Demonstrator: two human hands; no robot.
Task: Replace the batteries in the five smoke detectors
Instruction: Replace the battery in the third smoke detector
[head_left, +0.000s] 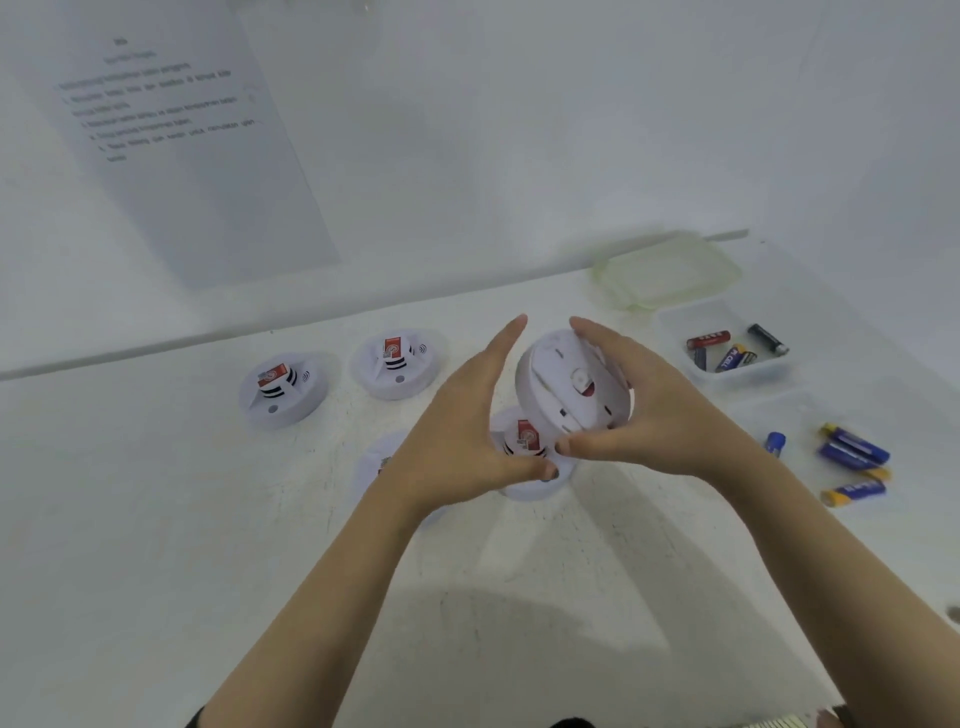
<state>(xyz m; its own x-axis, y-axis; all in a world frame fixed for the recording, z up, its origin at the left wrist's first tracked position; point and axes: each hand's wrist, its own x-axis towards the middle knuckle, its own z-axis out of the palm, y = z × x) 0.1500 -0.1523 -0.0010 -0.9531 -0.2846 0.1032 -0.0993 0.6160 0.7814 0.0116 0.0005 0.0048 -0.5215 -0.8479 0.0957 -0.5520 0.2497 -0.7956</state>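
My right hand (639, 415) holds a white round smoke detector (566, 387) tilted on edge above the table, its back side turned toward me. My left hand (467, 415) is spread open beside it, fingers straight, thumb near the right thumb. Beneath the hands a second detector (524, 441) rests on the table. Two more detectors lie at the left (283, 387) and at the back (397, 364), each with a red label. Another detector (374, 460) is mostly hidden under my left wrist. Several blue batteries (854, 452) lie loose at the right.
A clear plastic box (769, 369) at the back right holds several mixed batteries, and its green-rimmed lid (670, 275) lies behind it. A printed instruction sheet (171, 130) hangs on the wall at the left. The white table (156, 519) meets the wall at the back.
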